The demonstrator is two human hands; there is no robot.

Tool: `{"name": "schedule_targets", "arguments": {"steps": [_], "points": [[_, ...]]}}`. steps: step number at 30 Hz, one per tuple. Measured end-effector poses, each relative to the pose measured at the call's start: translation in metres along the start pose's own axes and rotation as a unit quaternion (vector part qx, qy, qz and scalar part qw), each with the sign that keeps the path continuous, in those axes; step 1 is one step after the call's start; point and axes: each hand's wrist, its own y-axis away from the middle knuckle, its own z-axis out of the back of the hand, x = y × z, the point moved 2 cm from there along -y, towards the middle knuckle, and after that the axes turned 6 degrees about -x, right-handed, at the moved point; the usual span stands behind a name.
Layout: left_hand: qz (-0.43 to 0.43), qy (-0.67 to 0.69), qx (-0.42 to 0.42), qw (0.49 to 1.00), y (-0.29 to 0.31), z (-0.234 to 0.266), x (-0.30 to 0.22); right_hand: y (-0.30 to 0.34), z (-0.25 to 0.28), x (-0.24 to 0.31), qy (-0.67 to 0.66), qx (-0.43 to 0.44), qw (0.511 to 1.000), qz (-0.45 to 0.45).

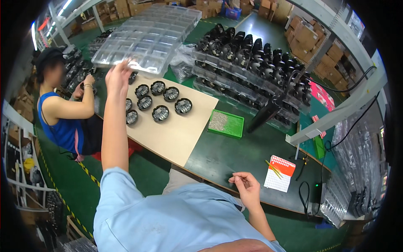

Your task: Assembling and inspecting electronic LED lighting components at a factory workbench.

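Observation:
High over the table's left side, my left hand (119, 76) grips the near edge of a clear plastic compartment tray (145, 40). Its pockets look unfilled. Below it, several round black housings with silvery inner parts (160, 113) sit on a pale board (178, 136). My right hand (247, 185) is by the table's front edge, thumb and fingers drawn together. Whatever it may hold is too small to make out. Further in from that hand lies a green tray (237, 125) of small metal pieces, likely screws.
Stacked clear trays of black parts (247, 59) stand at the back. A dark electric screwdriver (268, 110) hangs beside them. Yellow tweezers (275, 170) lie on a red-and-white sheet (284, 166) at right. A co-worker in blue (63, 109) works on the left.

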Motion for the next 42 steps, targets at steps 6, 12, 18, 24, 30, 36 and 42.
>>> {"name": "schedule_targets", "arguments": {"steps": [6,12,18,24,30,36,42], "points": [[0.071,0.082,0.047,0.993,0.131,0.067,-0.038,-0.021,-0.028,0.036,0.015,0.089,0.995,0.032],[0.218,0.101,-0.090,0.967,0.292,0.108,-0.031,-0.072,-0.093,0.082,-0.046,0.245,0.963,0.102],[0.305,0.042,0.065,0.949,0.384,0.153,0.025,-0.052,-0.120,0.139,0.009,0.278,0.944,0.178],[0.327,-0.018,0.252,0.911,0.403,0.084,0.027,-0.001,-0.015,0.160,0.042,0.218,0.963,0.152],[0.249,-0.242,0.428,0.834,0.409,0.043,0.059,0.091,0.113,0.100,-0.144,0.028,0.940,0.307],[0.069,-0.180,0.709,0.678,0.439,-0.048,0.094,0.214,0.264,0.071,-0.345,-0.347,0.807,0.330],[0.239,-0.180,0.641,0.707,0.467,-0.077,0.143,0.294,0.381,0.068,-0.228,-0.703,0.612,0.283]]}}
